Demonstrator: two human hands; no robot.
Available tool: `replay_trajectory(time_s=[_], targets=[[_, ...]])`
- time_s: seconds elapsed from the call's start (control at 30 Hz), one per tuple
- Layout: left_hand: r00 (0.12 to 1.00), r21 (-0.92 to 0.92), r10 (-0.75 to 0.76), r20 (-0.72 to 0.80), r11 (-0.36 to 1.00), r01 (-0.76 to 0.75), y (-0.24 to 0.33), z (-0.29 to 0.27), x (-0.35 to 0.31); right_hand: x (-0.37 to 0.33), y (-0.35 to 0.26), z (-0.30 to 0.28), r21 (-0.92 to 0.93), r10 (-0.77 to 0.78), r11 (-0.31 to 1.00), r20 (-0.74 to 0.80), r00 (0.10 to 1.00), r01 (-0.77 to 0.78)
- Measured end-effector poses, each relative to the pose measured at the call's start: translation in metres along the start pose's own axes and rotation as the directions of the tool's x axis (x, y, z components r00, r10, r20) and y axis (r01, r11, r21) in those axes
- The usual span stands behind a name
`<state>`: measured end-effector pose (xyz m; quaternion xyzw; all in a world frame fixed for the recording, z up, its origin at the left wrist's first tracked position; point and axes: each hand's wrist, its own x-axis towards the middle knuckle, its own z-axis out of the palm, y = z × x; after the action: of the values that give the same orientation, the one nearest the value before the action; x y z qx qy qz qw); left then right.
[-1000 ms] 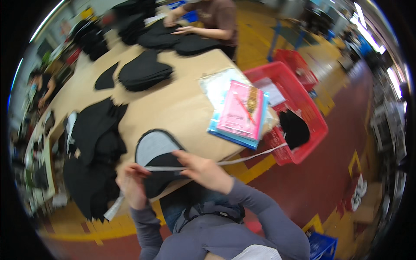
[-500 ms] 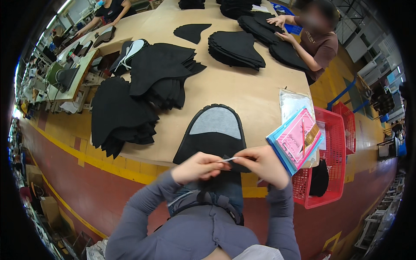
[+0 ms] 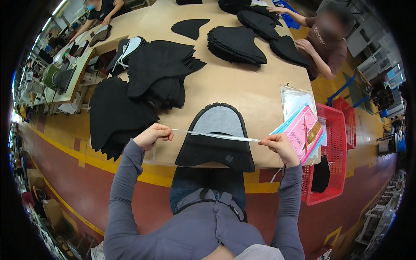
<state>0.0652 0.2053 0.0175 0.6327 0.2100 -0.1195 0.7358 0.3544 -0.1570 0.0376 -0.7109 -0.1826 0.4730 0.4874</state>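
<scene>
Black pieces (image 3: 208,151) lie on the tan table (image 3: 255,95).

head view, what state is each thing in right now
Left hand, pinching the white strip
Right hand, pinching it too
White strip, nearly straight between both hands
Black piece with grey patch, lying flat
Black stacks, layers uneven
Pink book, closed
Red basket, open-topped, holding a black item

Red basket (image 3: 340,160) on R, pink bklt (image 3: 296,131) nr it, brn-shirted co-worker (image 3: 329,50) upper R, green machine (image 3: 50,78) far L
</scene>
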Motion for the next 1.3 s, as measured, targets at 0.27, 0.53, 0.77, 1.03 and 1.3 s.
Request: replay_trajectory(time_s=[0.27, 0.53, 0.77, 1.03, 1.3], targets=[[0.927, 0.014, -0.151, -0.342, 0.986, 0.166, -0.047, 0.037, 0.036, 0.044, 0.073, 0.012, 0.116, 0.063, 0.992, -0.121, 0.991, -0.049], [0.928, 0.059, -0.062, -0.368, 0.994, 0.090, -0.077, 0.042, 0.054, 0.043, 0.105, 0.056, 0.367, 0.161, 0.919, -0.024, 0.987, -0.141], [0.976, 0.336, 0.209, -0.064, 0.925, -0.177, -0.148, 0.082, -0.020, -0.058, 0.108, 0.113, 0.353, 0.281, 0.889, 0.079, 0.957, -0.290], [0.968, -0.174, -0.227, -0.108, 0.963, 0.207, -0.150, 0.128, -0.060, -0.068, 0.139, 0.115, 0.540, 0.306, 0.720, 0.315, 0.899, -0.435], [0.940, 0.079, 0.198, -0.276, 0.980, -0.183, -0.116, 0.095, -0.029, -0.016, 0.090, 0.095, 0.509, 0.233, 0.826, 0.085, 0.969, -0.243]])
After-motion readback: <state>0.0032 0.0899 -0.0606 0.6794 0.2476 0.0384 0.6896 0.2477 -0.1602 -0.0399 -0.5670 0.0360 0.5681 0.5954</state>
